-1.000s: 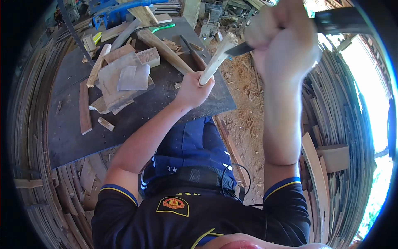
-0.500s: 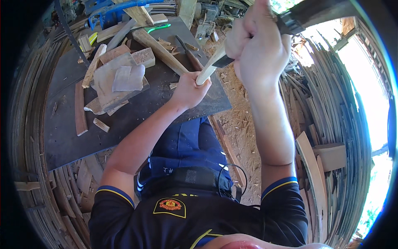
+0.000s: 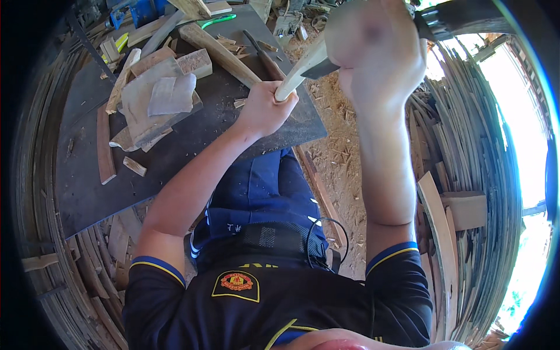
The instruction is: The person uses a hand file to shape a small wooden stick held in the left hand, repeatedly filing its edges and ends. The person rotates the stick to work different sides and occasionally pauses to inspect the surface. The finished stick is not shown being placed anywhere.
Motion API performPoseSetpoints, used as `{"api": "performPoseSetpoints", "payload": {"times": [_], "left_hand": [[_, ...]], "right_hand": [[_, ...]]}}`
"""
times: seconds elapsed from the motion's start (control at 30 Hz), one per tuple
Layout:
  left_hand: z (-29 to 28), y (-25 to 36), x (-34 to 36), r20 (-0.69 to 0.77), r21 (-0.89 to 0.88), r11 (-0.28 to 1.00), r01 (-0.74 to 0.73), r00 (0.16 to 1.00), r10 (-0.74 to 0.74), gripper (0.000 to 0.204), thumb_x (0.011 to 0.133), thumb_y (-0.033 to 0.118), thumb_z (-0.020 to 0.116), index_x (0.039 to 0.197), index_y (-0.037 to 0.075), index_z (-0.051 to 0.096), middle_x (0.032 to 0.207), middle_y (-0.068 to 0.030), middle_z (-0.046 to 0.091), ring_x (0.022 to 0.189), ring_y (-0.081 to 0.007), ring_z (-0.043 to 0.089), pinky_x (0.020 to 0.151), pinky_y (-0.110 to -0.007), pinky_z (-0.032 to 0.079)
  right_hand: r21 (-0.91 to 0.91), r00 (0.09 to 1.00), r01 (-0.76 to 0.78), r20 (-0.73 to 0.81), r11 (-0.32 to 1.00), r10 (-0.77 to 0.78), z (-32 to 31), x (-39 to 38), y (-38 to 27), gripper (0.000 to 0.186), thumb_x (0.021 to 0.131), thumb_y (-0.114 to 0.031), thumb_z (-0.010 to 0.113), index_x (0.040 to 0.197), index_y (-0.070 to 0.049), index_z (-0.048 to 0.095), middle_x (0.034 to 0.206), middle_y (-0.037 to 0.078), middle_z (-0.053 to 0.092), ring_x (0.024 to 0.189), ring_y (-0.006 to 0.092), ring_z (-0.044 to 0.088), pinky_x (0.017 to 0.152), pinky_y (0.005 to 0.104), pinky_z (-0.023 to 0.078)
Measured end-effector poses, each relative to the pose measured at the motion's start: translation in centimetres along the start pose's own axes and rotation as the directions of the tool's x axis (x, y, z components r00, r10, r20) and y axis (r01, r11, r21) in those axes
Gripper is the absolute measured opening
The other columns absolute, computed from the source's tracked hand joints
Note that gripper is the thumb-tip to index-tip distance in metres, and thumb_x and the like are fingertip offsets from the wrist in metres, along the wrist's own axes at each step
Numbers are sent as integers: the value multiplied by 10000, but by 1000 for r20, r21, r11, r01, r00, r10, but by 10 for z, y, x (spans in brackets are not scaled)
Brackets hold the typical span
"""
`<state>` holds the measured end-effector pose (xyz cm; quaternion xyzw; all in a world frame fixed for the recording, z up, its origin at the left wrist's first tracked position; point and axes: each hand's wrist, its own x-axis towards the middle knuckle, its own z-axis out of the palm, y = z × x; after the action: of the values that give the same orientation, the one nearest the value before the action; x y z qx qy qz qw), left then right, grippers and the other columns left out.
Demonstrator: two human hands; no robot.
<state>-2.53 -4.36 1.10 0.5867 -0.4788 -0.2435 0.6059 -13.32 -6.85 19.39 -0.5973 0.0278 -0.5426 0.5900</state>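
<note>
My left hand (image 3: 267, 108) is closed around the near end of a pale wooden stick (image 3: 300, 70), held above the dark tabletop's near right corner. The stick slants up and right toward my right hand (image 3: 376, 52), which is raised and partly blurred. That hand is closed on a bladed tool; its exact kind is unclear. A short dark flat blade (image 3: 321, 69) shows below the fingers, against the stick. A thick dark shaft (image 3: 466, 20) reaches past the hand to the upper right. My right fingers hide the stick's far end.
The dark tabletop (image 3: 81, 192) bears a pile of wood offcuts (image 3: 143, 114), a thick wooden bar (image 3: 219, 52), a slim dark tool (image 3: 265, 58) and a green-handled thing (image 3: 219, 21). Wood strips (image 3: 461, 140) are stacked on the right, with shavings on the floor (image 3: 338, 128).
My right hand has moved up and right along the stick, away from my left hand. My left hand keeps its grip on the near end. The whole view has shifted slightly.
</note>
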Motion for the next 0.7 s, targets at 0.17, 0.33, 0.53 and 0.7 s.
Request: {"api": "performPoseSetpoints", "payload": {"times": [0.17, 0.33, 0.53, 0.7], "left_hand": [[7, 9, -1, 1, 87, 995, -46, 999, 46, 207, 905, 191, 621, 792, 19, 646, 610, -43, 587, 579, -109, 567, 564, -308, 451], [1, -2, 1, -20, 112, 992, -61, 998, 64, 250, 909, 221, 618, 776, 11, 637, 586, -59, 574, 555, -141, 570, 548, -328, 447], [9, 3, 1, -39, 69, 995, -75, 996, 78, 273, 912, 227, 617, 752, 5, 624, 561, -66, 555, 523, -141, 546, 530, -339, 438], [5, 0, -1, -33, 95, 992, -81, 996, 85, 271, 905, 223, 615, 750, 1, 624, 562, -82, 561, 520, -145, 549, 531, -338, 442]], "right_hand": [[5, 985, 106, 135, 994, -106, -12, 11, -25, 513, 1051, -272, 434, 561, -185, 307, 433, -46, 248, 354, 93, 193, 368, 302, 146], [-376, 969, 229, 172, 898, -175, 0, -8, 1, 514, 1068, -231, 386, 561, -168, 330, 429, -54, 248, 345, 93, 210, 365, 293, 165], [40, 965, 240, 98, 970, -243, -16, 10, 5, 494, 1044, -272, 438, 571, -186, 322, 441, -49, 257, 357, 80, 212, 367, 287, 153], [-41, 971, 214, 114, 976, -208, -12, 8, -10, 500, 1037, -262, 449, 568, -186, 295, 447, -42, 261, 361, 80, 239, 373, 288, 164]]}}
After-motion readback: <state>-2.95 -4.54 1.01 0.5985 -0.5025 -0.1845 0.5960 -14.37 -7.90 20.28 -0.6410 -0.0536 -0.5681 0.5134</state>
